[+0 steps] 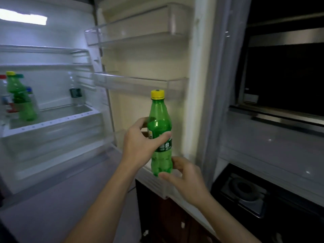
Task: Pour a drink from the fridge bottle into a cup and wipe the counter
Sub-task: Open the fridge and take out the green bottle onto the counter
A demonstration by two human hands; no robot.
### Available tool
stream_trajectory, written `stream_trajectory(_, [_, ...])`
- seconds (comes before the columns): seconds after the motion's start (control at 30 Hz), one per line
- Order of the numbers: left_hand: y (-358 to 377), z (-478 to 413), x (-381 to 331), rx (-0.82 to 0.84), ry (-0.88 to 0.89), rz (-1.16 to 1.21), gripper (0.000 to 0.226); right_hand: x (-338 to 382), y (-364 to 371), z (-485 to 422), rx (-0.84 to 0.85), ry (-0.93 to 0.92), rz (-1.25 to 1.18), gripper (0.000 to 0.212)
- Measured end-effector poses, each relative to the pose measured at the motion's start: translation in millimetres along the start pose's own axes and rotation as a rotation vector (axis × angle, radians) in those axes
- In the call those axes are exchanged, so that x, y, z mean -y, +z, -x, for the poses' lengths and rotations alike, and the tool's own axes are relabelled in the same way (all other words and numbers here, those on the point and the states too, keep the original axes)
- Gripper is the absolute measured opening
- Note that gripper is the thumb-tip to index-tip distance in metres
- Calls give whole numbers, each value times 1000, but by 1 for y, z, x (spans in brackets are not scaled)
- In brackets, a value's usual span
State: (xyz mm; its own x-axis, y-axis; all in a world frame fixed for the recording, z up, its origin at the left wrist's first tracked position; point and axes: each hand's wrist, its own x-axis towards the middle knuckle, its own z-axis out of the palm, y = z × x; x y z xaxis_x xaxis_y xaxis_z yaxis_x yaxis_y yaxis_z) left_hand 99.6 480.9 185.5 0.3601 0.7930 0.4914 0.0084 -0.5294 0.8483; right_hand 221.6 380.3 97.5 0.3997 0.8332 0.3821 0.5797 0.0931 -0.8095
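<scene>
- The bottle (160,118) stands upright in mid-air in front of the open fridge (49,95), just ahead of the door shelf (140,81). Its long axis runs straight up and down, with the yellow cap (157,94) on top.
- The left hand (140,139) grasps it round the middle from the left side, fingers wrapped over the dark label (165,146).
- The right hand (187,176) comes in from below and to the right, thumb and fingers curled about the lumpy base. It sits lower and nearer the hob (245,190) side, so I judge it better placed to carry the bottle that way.
- The bottle is thin, glossy green plastic, narrow at the neck, ribbed at the foot and partly full. It would likely give under a hard squeeze.
- More bottles, one of them green (22,102), sit blurred deep in the fridge.
- No cup is in sight.
</scene>
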Motion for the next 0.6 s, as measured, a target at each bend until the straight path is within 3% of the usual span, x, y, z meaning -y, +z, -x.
stream_trajectory(0.17, [56,28,-29,71,75,58,51,-14,-58,37,-74,-4,111,44])
stream_trajectory(0.4, [136,57,-68,172,77,125,53,-34,-140,87,-192,67,149,39])
stream_trajectory(0.5, [170,71,-87,210,88,137,45,-45,-175,107,-238,99,180,49])
stream_trajectory(0.6, [206,87,-105,269,103,169,39,-54,-209,129,-289,134,194,46])
